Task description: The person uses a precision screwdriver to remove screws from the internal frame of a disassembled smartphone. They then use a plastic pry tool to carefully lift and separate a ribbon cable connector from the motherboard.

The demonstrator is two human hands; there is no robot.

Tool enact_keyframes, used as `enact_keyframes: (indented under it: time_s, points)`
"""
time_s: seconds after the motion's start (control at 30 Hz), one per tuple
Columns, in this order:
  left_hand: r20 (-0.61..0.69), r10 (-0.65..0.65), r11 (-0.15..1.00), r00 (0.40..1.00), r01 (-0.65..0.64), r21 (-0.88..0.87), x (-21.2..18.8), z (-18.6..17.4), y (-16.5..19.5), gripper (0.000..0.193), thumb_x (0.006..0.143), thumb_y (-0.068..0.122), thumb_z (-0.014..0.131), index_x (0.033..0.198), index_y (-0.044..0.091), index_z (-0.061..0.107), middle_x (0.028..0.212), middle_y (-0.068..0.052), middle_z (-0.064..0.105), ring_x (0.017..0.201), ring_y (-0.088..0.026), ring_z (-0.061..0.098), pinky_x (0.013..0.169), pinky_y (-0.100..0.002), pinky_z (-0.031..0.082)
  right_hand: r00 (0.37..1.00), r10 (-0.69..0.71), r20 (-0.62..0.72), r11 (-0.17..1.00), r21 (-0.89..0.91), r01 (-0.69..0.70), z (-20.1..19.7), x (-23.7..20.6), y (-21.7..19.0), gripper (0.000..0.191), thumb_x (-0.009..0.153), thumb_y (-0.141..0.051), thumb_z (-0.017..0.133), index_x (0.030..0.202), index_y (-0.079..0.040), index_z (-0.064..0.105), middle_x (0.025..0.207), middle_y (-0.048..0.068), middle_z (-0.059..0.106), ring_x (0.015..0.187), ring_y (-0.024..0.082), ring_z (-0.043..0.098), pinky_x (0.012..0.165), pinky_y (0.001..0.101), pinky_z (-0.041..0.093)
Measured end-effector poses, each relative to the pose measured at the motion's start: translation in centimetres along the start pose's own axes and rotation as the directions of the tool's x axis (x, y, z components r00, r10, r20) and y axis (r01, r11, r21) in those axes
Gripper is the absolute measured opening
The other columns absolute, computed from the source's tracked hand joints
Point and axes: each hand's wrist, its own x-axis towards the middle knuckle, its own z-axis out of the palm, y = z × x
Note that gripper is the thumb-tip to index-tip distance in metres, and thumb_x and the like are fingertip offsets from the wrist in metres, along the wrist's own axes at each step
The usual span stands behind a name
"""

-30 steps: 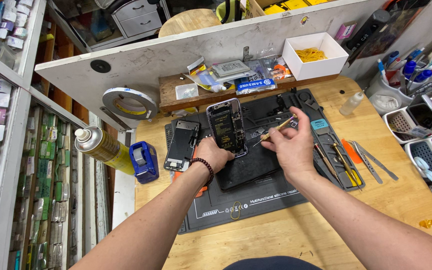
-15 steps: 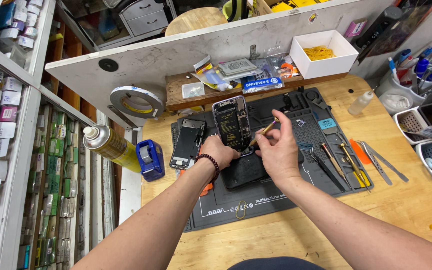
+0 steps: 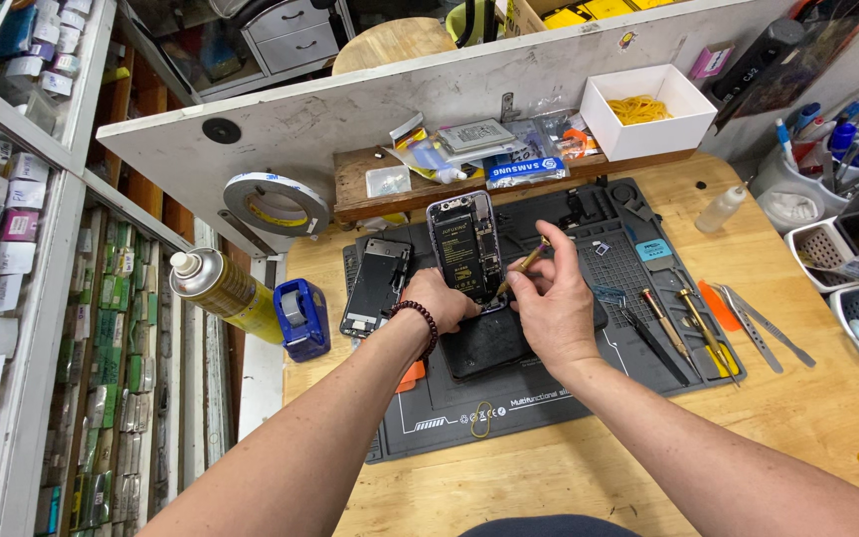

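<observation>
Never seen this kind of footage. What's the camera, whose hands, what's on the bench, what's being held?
One camera, worn on a person's head, looking down at their own two bare hands; there is no robot. The left hand, with a bead bracelet on its wrist, steadies an opened smartphone with its battery and inner parts exposed. The right hand holds a slim screwdriver with its tip at the phone's edge. Both work over a dark repair mat on a wooden bench. A second phone part lies left of it, spare tools to the right. A spray can and blue tape dispenser stand at the left edge.
</observation>
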Motion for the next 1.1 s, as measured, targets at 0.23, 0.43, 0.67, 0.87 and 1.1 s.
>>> enact_keyframes:
  time_s: [0.23, 0.43, 0.67, 0.87, 1.1]
  points:
    - [0.009, 0.002, 1.000, 1.000, -0.003, 0.008, 0.10, 0.03, 0.05, 0.041, 0.070, 0.008, 0.088, 0.109, 0.005, 0.075, 0.102, -0.009, 0.079, 0.078, -0.019, 0.075, 0.064, -0.028, 0.061, 1.000, -0.009, -0.006, 1.000, -0.017, 0.008, 0.11, -0.01, 0.23, 0.065, 0.093, -0.003, 0.067, 0.150, -0.019, 0.039, 0.096, 0.004, 0.073, 0.083, 0.010, 0.070, 0.066, 0.0274, 0.061]
    - [0.009, 0.005, 0.999, 1.000, -0.005, 0.038, 0.19, -0.33, -0.15, 0.042, 0.070, 0.009, 0.089, 0.109, 0.003, 0.074, 0.101, -0.010, 0.079, 0.076, -0.018, 0.075, 0.063, -0.028, 0.061, 1.000, -0.021, 0.001, 1.000, -0.023, 0.021, 0.47, 0.05, 0.27, 0.065, 0.093, -0.003, 0.067, 0.149, -0.018, 0.039, 0.095, 0.003, 0.073, 0.081, 0.008, 0.069, 0.065, 0.0267, 0.061]
    - [0.004, -0.010, 0.998, 1.000, 0.010, 0.058, -0.09, -0.37, 0.04, 0.043, 0.071, 0.011, 0.089, 0.110, 0.003, 0.074, 0.101, -0.010, 0.079, 0.074, -0.018, 0.075, 0.062, -0.028, 0.061, 1.000, -0.020, 0.007, 0.998, -0.058, 0.020, 0.38, -0.04, 0.21, 0.066, 0.093, -0.003, 0.067, 0.150, -0.016, 0.039, 0.093, 0.004, 0.073, 0.078, 0.010, 0.069, 0.065, 0.0266, 0.059]
    - [0.011, 0.003, 0.998, 1.000, -0.004, 0.059, -0.01, -0.31, -0.05, 0.042, 0.071, 0.010, 0.089, 0.109, 0.004, 0.074, 0.100, -0.009, 0.079, 0.073, -0.018, 0.074, 0.062, -0.028, 0.061, 0.999, -0.046, -0.002, 0.993, -0.106, 0.046, 0.37, -0.10, 0.10, 0.066, 0.092, -0.003, 0.069, 0.150, -0.015, 0.039, 0.092, 0.005, 0.074, 0.077, 0.011, 0.070, 0.067, 0.0278, 0.059]
    - [0.002, 0.015, 0.999, 1.000, -0.015, 0.043, 0.21, -0.25, -0.43, 0.042, 0.070, 0.011, 0.089, 0.108, 0.004, 0.075, 0.098, -0.009, 0.079, 0.072, -0.017, 0.074, 0.061, -0.028, 0.061, 0.996, -0.093, -0.004, 0.981, -0.173, 0.091, 0.40, -0.06, 0.15, 0.067, 0.091, -0.006, 0.070, 0.150, -0.015, 0.039, 0.092, 0.005, 0.075, 0.080, 0.013, 0.073, 0.073, 0.0303, 0.059]
